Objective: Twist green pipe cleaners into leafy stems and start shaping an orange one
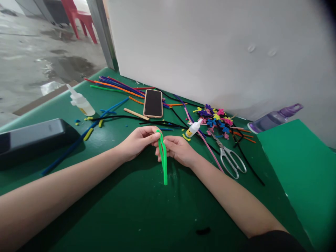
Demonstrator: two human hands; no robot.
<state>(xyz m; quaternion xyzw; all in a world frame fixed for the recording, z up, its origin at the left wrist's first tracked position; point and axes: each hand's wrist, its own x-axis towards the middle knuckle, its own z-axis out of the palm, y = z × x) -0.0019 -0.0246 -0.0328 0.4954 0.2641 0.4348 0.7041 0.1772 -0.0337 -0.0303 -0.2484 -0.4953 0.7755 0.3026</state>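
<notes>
A bright green pipe cleaner [164,164], bent so that its strands hang side by side, dangles between my two hands over the green table. My left hand [140,141] pinches its upper end between thumb and fingers. Just to the right, my right hand [178,148] grips the same pipe cleaner slightly lower, its fingertips partly hidden behind the green strands. Beyond my right hand stands a small white glue bottle [193,128], tilted. Silver-handled scissors [228,155] lie to the right of that hand.
Behind my hands lie a phone [153,103], a wooden stick [136,114] and a bundle of coloured pipe cleaners [118,84]. Pipe-cleaner flowers [216,117] are heaped near a purple bottle [273,117]. At left are another glue bottle [82,103] and a dark case [36,140].
</notes>
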